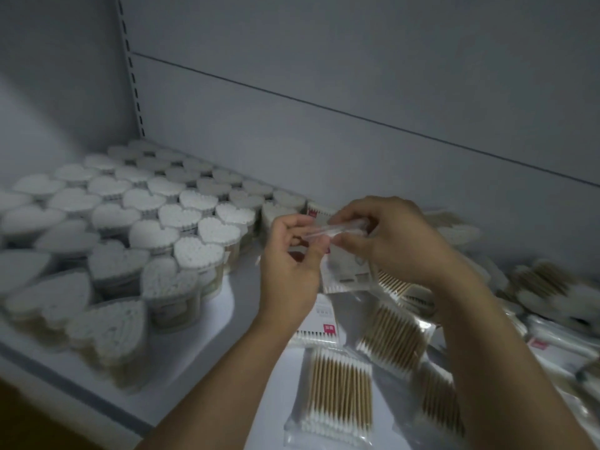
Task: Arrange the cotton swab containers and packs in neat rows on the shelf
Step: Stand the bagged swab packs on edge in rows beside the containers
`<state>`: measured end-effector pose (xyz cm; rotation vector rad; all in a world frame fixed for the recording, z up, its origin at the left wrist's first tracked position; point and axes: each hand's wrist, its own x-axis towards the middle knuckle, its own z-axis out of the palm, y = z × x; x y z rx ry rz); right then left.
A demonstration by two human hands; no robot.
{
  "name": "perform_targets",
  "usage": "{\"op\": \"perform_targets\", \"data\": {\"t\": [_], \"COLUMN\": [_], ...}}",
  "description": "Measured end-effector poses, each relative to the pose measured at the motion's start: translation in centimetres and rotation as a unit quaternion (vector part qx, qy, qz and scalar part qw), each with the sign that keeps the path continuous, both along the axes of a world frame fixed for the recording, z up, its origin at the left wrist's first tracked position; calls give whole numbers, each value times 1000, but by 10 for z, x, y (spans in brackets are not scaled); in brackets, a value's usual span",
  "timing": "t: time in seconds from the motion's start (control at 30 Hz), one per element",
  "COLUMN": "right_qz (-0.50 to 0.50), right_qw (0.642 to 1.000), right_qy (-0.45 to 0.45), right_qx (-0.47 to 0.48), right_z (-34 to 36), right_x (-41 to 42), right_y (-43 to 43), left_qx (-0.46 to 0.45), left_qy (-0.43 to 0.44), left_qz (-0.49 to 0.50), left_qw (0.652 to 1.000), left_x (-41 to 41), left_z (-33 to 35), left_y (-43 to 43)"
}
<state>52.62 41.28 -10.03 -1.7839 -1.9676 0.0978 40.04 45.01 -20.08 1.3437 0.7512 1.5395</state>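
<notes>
Both hands hold one clear pack of cotton swabs (334,230) above the white shelf (233,323), edge-on to me. My left hand (290,254) pinches its left end and my right hand (386,238) grips its right end. Its white label part hangs down between my hands. Several heart-shaped containers (136,235) full of white swabs stand in rows on the left. Flat packs of wooden-stick swabs (337,391) lie loosely below and right of my hands.
The grey back panel (357,76) rises behind the shelf, with a slotted upright (133,76) at the left corner. More packs (545,287) are heaped at the far right. The shelf's front edge (74,394) runs at the lower left.
</notes>
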Motion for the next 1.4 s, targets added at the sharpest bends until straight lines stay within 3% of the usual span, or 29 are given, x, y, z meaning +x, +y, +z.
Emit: {"op": "perform_targets", "data": {"t": [0.1, 0.17, 0.27, 0.33, 0.4, 0.67, 0.83, 1.0, 1.23, 1.33, 1.4], "right_qz": [-59, -114, -179, -189, -174, -134, -156, -173, -157, -127, -97], "right_qw": [998, 991, 975, 973, 981, 990, 987, 980, 984, 977, 967], "right_qy": [-28, -16, 56, 64, 39, -34, -34, -95, -59, -126, -165], "right_qx": [18, 62, 119, 117, 75, -20, -4, 24, -55, -113, -168], "right_z": [-2, 2, 10, 11, 8, -19, -42, -47, -17, -11, -16], "right_x": [7, 13, 18, 16, 12, 7, 0, -1, 7, 7, 3], "right_y": [3, 2, 2, 9, 25, 77, 88, 88, 39, 8, 4], "left_qx": [12, 24, 64, 94, 101, 109, 111, 121, 138, 139, 140], "left_qy": [80, 249, 513, 595, 604, 546, 551, 567, 620, 677, 684], "left_qz": [7, 18, -35, -83, -93, -110, -121, -124, -116, -71, -49], "left_qw": [997, 968, 855, 794, 785, 823, 819, 805, 764, 719, 714], "left_x": [-5, -9, -12, -12, -13, -18, -19, -19, -16, -15, -13], "left_z": [-3, -9, -14, -12, -12, -8, -9, -5, 9, 12, 7], "left_y": [4, 8, 8, 6, 5, 5, 8, 10, 11, 15, 11]}}
